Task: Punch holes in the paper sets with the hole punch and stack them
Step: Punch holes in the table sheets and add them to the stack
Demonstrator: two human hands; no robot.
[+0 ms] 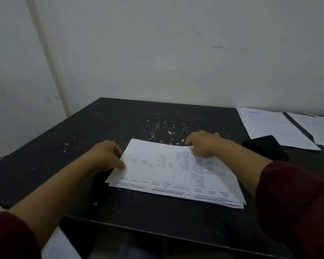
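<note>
here both hands (108,156) grip the paper set (176,174), long axis left-right.

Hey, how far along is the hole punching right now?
Done: some papers lie aside at the far right, though punched holes cannot be seen. In hand: left hand and right hand hold the printed stack on the black table. Left: punching; no punch clearly visible.

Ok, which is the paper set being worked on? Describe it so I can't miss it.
On the black table, look at the near middle, not the far right corner where other papers lie. The set sits between the left hand and right hand, fanned sheets printed with a table.
</note>
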